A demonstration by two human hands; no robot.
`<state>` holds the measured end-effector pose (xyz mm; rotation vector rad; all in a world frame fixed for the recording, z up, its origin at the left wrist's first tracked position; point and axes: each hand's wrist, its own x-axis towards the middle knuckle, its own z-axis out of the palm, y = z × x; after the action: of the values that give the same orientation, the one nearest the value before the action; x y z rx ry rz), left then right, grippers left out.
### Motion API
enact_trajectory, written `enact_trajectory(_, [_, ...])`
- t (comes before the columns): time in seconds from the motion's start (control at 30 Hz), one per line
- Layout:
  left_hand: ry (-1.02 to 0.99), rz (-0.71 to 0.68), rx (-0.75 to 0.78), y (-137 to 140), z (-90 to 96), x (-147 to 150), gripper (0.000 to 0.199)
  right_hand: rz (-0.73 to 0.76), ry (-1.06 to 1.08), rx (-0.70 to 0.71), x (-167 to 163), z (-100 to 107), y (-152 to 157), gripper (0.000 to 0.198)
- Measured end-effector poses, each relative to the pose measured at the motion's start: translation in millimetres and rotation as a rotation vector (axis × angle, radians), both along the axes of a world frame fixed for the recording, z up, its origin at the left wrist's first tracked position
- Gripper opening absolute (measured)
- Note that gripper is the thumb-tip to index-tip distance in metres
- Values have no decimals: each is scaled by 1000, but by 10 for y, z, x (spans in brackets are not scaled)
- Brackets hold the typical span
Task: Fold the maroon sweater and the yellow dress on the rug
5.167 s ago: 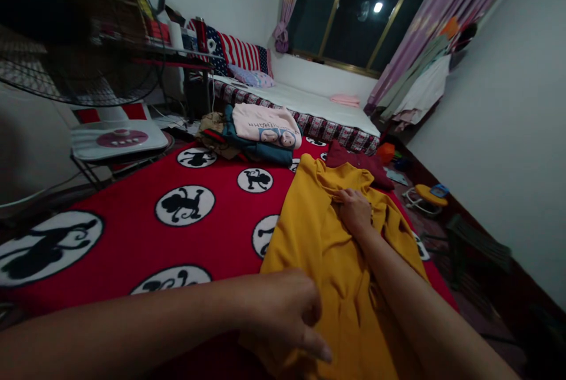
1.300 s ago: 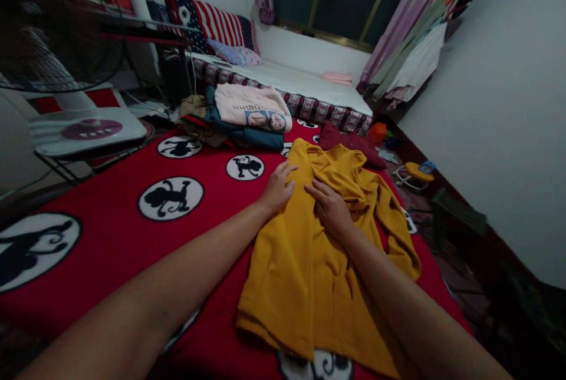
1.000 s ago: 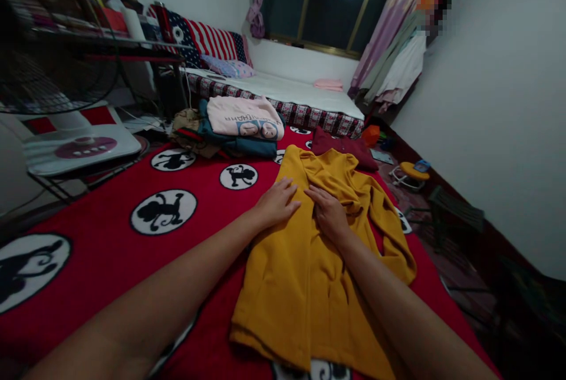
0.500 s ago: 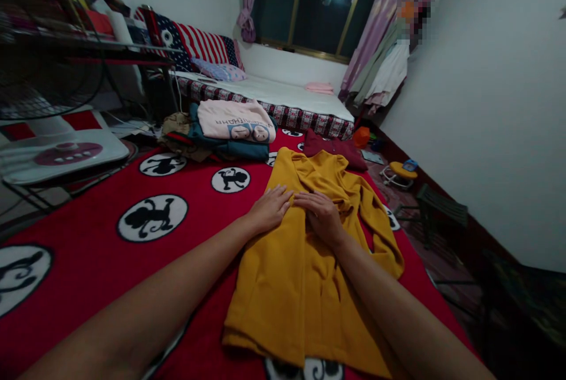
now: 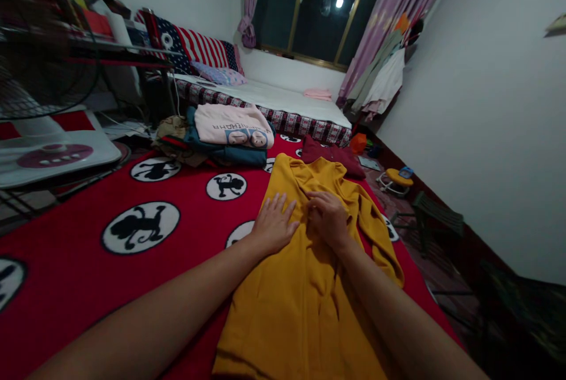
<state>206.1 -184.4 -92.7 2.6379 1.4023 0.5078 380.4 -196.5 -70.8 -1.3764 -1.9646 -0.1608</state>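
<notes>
A mustard-yellow coat lies spread on the red blanket, its collar end away from me and one sleeve bent out at the right. My left hand rests flat on the coat's left front, fingers spread. Close by on the right, my right hand has curled fingers gripping the cloth near the front opening; its fingertips are partly hidden.
The red blanket has monkey prints in white circles. Beyond the coat lie a folded maroon garment and a clothes pile topped by a pink shirt. A fan stands left; a folding stool stands right.
My left hand has spread its fingers and slid slightly down. The fingers of my right hand, stretched out before, have curled into the coat. The view has shifted slightly.
</notes>
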Motion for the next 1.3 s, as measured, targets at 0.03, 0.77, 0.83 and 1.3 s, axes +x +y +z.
enact_trajectory(0.03, [-4, 3, 16, -1, -19, 10, 59, -85, -78, -3, 4, 51, 65, 20])
enact_trajectory(0.77, [-71, 3, 23, -17, -61, 34, 60, -10, -510, -490, -215, 63, 1348, 52])
enact_trajectory(0.83, [-75, 10, 8, -18, -59, 36, 64, -92, -499, -592, -242, 16, 1472, 55])
enact_trajectory(1.3, [-997, 151, -291, 438, -112, -88, 53, -76, -521, -524, -559, 142, 477, 52])
